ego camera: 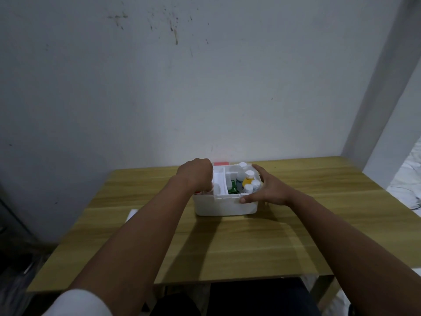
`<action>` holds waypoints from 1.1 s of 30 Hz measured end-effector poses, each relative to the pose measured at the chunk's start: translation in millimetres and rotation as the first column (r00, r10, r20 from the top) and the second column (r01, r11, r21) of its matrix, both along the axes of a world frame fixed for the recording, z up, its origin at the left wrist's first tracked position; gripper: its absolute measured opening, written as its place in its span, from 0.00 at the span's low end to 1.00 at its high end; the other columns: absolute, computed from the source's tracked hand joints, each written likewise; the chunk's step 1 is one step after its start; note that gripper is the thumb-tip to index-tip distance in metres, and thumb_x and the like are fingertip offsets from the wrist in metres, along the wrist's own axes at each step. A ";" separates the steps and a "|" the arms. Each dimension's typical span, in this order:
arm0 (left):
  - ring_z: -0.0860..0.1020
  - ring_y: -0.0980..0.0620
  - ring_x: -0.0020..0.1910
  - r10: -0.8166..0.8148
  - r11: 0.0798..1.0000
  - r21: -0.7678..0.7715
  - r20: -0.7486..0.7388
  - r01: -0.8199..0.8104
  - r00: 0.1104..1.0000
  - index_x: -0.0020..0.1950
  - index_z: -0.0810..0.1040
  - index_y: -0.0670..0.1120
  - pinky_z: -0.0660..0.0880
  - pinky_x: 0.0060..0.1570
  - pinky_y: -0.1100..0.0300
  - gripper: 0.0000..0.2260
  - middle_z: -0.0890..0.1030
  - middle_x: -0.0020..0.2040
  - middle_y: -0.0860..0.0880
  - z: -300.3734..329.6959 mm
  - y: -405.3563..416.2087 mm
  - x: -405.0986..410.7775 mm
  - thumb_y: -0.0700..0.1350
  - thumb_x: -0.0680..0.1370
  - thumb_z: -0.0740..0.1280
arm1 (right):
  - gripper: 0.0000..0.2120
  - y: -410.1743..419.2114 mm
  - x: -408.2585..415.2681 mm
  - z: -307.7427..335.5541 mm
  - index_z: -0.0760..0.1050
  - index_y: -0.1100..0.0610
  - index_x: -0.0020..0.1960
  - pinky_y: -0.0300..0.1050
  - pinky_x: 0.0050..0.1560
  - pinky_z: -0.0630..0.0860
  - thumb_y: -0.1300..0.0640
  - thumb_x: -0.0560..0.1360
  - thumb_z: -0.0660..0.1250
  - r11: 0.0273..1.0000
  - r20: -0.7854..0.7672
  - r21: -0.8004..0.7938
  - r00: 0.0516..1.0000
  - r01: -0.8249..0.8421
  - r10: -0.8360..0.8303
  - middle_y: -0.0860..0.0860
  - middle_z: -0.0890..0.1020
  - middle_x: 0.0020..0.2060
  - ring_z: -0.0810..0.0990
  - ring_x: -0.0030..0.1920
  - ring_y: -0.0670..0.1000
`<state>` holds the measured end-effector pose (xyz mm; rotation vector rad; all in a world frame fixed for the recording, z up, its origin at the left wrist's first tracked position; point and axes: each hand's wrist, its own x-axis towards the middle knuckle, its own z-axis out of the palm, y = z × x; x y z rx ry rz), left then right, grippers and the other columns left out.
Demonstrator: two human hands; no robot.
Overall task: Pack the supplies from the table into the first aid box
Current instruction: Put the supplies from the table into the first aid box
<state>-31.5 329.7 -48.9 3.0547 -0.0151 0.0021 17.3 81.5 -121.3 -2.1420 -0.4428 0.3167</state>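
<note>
A white first aid box [224,207] stands open on the wooden table [227,242] near the wall. Inside on the right are several white-capped bottles, one yellow [247,180], and a green packet [233,189]. A white inner tray [219,183] fills the middle. My left hand [196,175] hangs over the box's left part, fingers curled down into it around something small with red and white [201,191] showing; what it is stays unclear. My right hand [266,190] rests spread against the box's right side, thumb on the front rim.
A pink-red object [221,163] shows just behind the box against the wall. A white flat item [132,214] peeks out beside my left forearm. The wall runs along the table's far edge, and a white pillar stands at the right.
</note>
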 end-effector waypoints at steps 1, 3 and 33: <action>0.83 0.50 0.37 -0.001 1.000 0.013 0.000 0.001 1.000 0.48 0.84 0.47 0.82 0.40 0.56 0.08 0.85 0.39 0.49 0.4 -1.0 0.4 0.45 0.70 0.75 | 0.69 -0.1 -0.1 0.0 0.50 0.48 0.83 0.47 0.66 0.75 0.40 0.53 0.87 1.000 0.001 -0.001 1.000 -0.004 0.004 0.45 0.73 0.72 0.76 0.69 0.50; 0.83 0.50 0.36 -0.005 0.999 0.049 -0.003 0.006 1.000 0.48 0.84 0.47 0.81 0.39 0.57 0.08 0.84 0.39 0.50 1.1 -2.8 1.5 0.44 0.69 0.75 | 0.68 -0.3 -0.2 -0.3 0.50 0.49 0.83 0.46 0.65 0.75 0.41 0.55 0.87 1.000 0.001 0.000 1.000 -0.006 0.006 0.45 0.73 0.72 0.76 0.68 0.50; 0.80 0.49 0.58 -0.012 0.945 -0.326 -0.021 0.005 1.000 0.73 0.76 0.48 0.77 0.52 0.57 0.26 0.80 0.65 0.49 -4.6 22.0 -3.3 0.47 0.74 0.73 | 0.66 -2.1 12.2 -10.5 0.55 0.43 0.81 0.54 0.66 0.78 0.37 0.53 0.87 1.000 0.022 0.005 1.000 -0.018 0.018 0.41 0.76 0.69 0.78 0.67 0.47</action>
